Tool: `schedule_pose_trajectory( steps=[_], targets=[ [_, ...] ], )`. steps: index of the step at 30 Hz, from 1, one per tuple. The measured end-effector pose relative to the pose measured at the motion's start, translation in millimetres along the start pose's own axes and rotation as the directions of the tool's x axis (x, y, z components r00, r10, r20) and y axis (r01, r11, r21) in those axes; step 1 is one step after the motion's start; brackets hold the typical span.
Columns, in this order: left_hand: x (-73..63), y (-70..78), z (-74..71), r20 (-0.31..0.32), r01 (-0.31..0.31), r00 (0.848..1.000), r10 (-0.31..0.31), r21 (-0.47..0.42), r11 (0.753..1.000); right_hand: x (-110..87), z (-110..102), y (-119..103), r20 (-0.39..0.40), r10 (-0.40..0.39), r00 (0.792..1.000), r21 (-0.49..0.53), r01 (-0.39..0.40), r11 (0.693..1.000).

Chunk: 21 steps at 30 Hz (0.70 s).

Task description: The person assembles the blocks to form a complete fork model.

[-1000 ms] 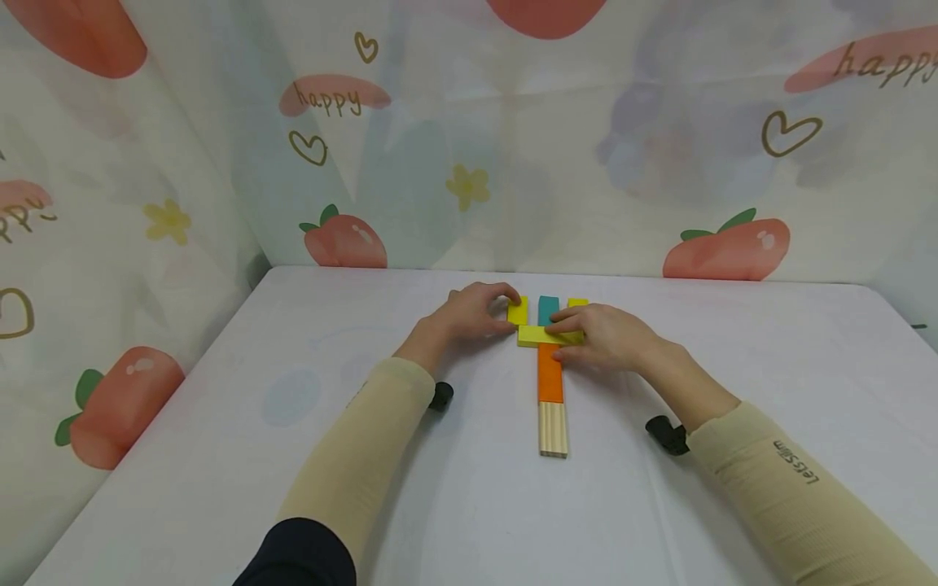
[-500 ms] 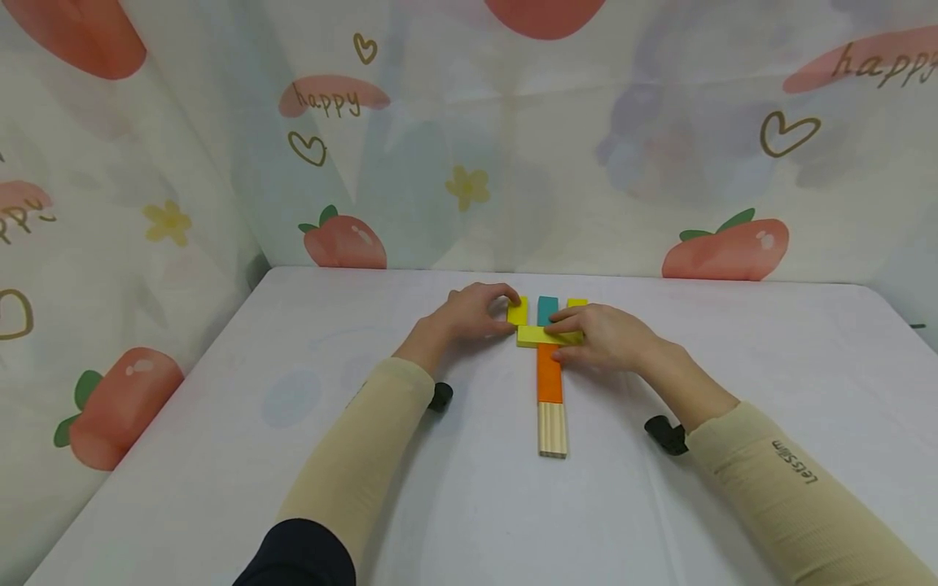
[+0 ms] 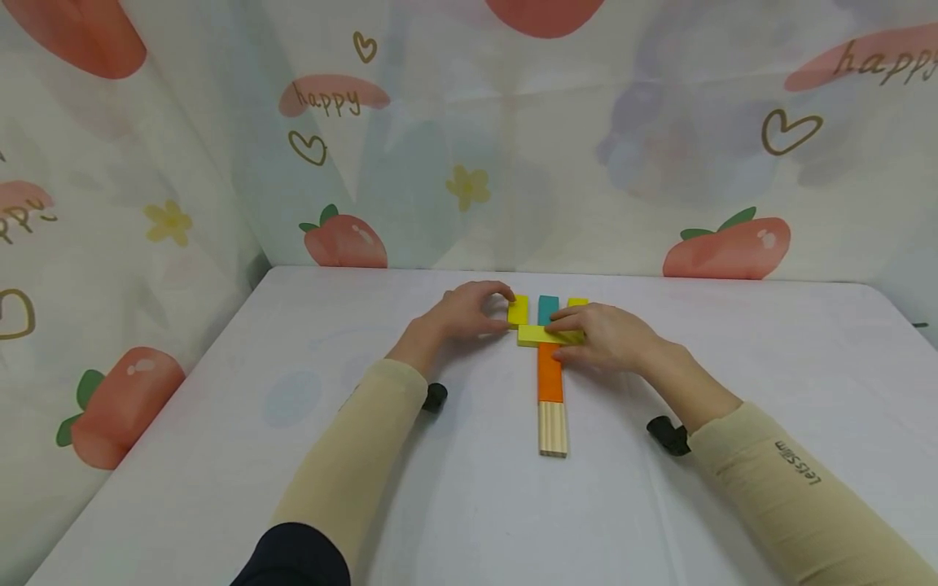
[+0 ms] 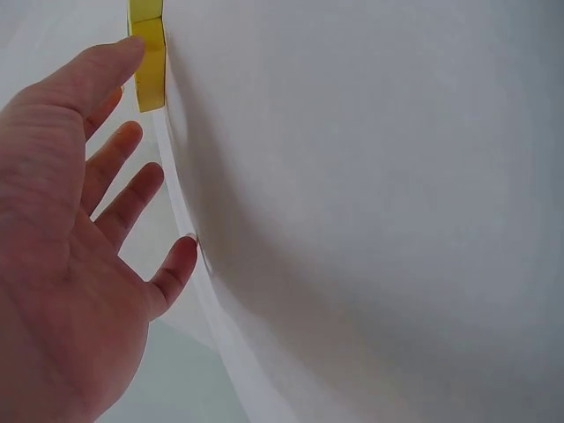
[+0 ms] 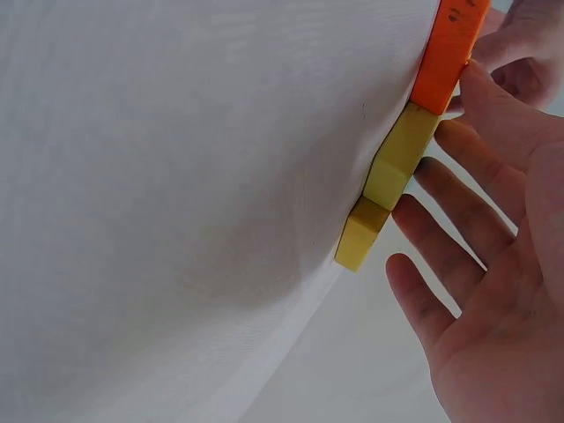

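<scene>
Coloured wooden blocks lie flat on the table in a fork-like figure. A yellow block (image 3: 532, 336) runs crosswise; beyond it stand a left yellow block (image 3: 518, 309), a teal block (image 3: 548, 309) and a right yellow block (image 3: 577, 301). Toward me, an orange block (image 3: 550, 376) meets a plain wood block (image 3: 553, 430). My left hand (image 3: 463, 313) is at the left yellow block's outer side, fingers spread in the left wrist view. My right hand (image 3: 614, 338) rests fingertips on the crosswise block, thumb at the orange block (image 5: 445, 66); its fingers look extended in the right wrist view.
A white cloth covers the table (image 3: 454, 505). Behind it and at the left hangs a printed curtain (image 3: 550, 163) with fruit and hearts. Small black wrist cameras stick out below both sleeves, one black camera (image 3: 668, 436) under the right.
My left fingertips have drawn slightly left off the left yellow block, which stays in place. My right hand and the other blocks look the same.
</scene>
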<state>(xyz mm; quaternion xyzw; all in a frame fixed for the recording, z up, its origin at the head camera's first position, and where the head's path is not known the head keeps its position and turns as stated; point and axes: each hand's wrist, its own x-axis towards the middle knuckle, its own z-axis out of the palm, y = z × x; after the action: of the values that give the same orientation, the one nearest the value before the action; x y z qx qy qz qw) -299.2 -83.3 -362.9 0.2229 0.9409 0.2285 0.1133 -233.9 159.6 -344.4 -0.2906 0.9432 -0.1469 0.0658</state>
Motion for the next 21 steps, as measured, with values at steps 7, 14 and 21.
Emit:
schedule_pose_trajectory(
  steps=[7,14,21],
  targets=[
    [-4.8,-3.1,-0.8,-0.014,0.021,1.0,-0.021,-0.025,0.999,-1.3,2,1,-0.01,-0.007,1.0,0.005,0.007,1.0],
    [-9.7,-2.2,-0.8,-0.047,0.004,0.999,-0.004,-0.019,1.0,-2.1,2,1,-0.017,-0.008,1.0,0.009,0.008,1.0],
    [-15.7,-1.1,-2.4,-0.073,-0.023,0.997,0.022,-0.009,1.0,-2.8,1,1,-0.022,-0.016,1.0,0.024,0.017,1.0]
  ],
)
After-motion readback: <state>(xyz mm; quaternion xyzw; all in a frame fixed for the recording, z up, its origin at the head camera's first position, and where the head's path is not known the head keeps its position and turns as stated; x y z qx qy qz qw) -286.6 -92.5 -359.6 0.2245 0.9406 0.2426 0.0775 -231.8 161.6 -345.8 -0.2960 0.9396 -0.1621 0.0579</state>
